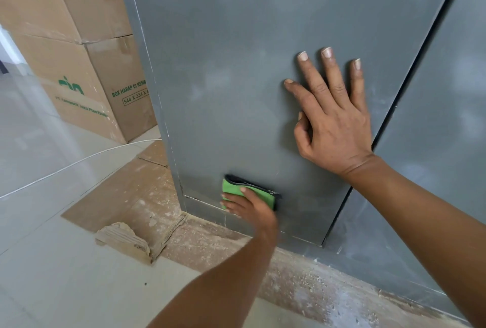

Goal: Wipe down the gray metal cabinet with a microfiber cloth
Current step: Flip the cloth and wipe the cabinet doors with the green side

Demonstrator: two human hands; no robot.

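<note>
**Cloth low on the cabinet door, other hand braced above**

Your left hand presses the green microfiber cloth flat against the gray metal cabinet, fingers straight over the folded cloth, near the bottom left corner of the door. Your right hand lies spread and flat on the same door higher up, fingers straight, holding nothing, just beside the seam to the next door. Stacked cardboard boxes stand to the cabinet's left. Flattened cardboard lies on the floor tiles below.
</note>
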